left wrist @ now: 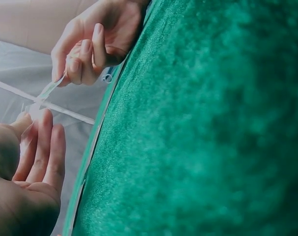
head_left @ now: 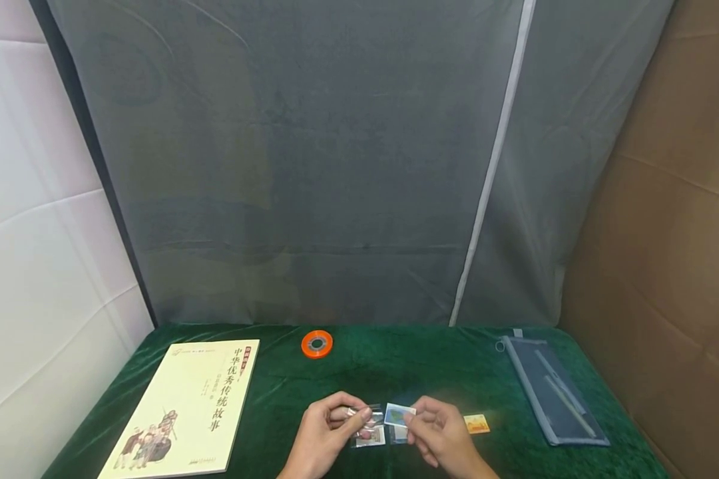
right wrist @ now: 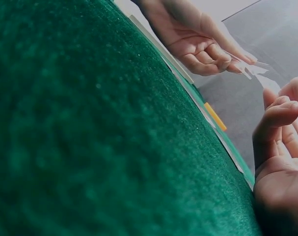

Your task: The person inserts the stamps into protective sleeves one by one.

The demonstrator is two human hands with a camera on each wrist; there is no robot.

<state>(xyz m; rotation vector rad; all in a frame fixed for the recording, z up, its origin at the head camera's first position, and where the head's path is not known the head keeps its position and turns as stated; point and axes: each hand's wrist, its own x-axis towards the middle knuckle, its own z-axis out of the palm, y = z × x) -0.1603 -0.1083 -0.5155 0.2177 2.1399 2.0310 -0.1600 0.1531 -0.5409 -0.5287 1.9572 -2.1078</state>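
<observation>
In the head view my left hand (head_left: 328, 429) pinches a small clear plastic sleeve (head_left: 376, 416) between thumb and fingers. My right hand (head_left: 446, 432) pinches a small stamp (head_left: 399, 414), blue and green with a white border, close to the sleeve. From the left wrist view, the stamp's near end meets or overlaps the sleeve; whether it lies inside cannot be told. Below the hands are a pale reddish stamp (head_left: 371, 437) and a bluish one (head_left: 399, 435), partly covered. An orange-yellow stamp (head_left: 477, 424) lies just right of my right hand.
A cream book (head_left: 186, 406) with Chinese lettering lies at the left. Toward the back is an orange ring-shaped roll (head_left: 307, 344), possibly tape. A dark mesh zip pouch (head_left: 554, 392) with slender items inside lies at the right. Green velvet cloth (head_left: 275, 399) covers the table.
</observation>
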